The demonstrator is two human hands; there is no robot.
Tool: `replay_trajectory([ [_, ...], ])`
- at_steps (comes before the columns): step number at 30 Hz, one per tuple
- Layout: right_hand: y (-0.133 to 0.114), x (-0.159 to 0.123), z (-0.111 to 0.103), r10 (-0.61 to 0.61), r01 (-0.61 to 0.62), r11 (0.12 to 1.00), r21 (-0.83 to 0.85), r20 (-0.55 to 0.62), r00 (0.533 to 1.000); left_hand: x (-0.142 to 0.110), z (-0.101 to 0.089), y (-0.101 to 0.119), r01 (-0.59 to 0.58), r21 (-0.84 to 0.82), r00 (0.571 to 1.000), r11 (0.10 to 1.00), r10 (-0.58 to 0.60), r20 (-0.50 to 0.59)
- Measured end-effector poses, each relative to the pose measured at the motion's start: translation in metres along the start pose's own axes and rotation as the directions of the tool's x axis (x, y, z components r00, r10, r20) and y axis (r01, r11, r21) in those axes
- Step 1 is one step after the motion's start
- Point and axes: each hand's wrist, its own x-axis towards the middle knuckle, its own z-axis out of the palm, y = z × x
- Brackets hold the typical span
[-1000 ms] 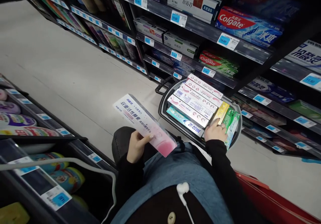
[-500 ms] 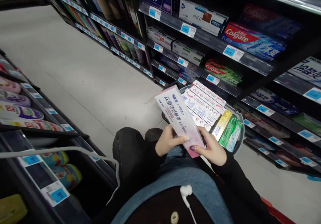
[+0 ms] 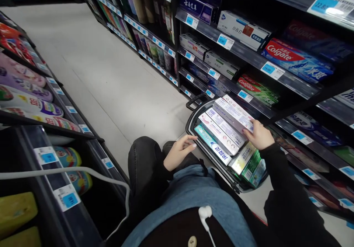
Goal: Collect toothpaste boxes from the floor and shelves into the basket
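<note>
A grey shopping basket (image 3: pixel 189 127) stands on the floor by my knee, filled with several long toothpaste boxes. My right hand (image 3: pixel 258 135) is closed on the near end of a pale pink-and-white toothpaste box (image 3: pixel 235 113) lying on top of the stack. A teal and blue box (image 3: pixel 213 146) lies at the basket's near side, with yellow and green boxes (image 3: pixel 248 162) at its right end. My left hand (image 3: pixel 179 152) holds nothing; its fingers stretch out just short of the basket's rim, above my black-trousered knee.
Dark shelves on the right carry toothpaste, among it red Colgate boxes (image 3: pixel 295 57), with blue price tags along the edges. A lower shelf on the left holds colourful packs (image 3: pixel 27 105). A white cable (image 3: pixel 69 171) crosses it. Pale floor runs between.
The pale pink box passed from my left hand to my right and now lies on the stack in the basket. My left hand has opened. The view has tilted up.
</note>
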Motion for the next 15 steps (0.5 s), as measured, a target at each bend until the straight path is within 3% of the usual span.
replay_trajectory([
  [9,-0.007,-0.011,0.011,0.057,-0.057,0.997,-0.061,0.002,0.998,0.001,-0.003,-0.016,0.091,0.025,0.996,0.996,-0.091,0.004],
  [15,-0.002,-0.009,0.021,-0.029,0.029,1.000,0.004,-0.060,0.998,0.005,-0.004,-0.016,0.107,0.053,0.993,0.993,-0.109,0.037],
])
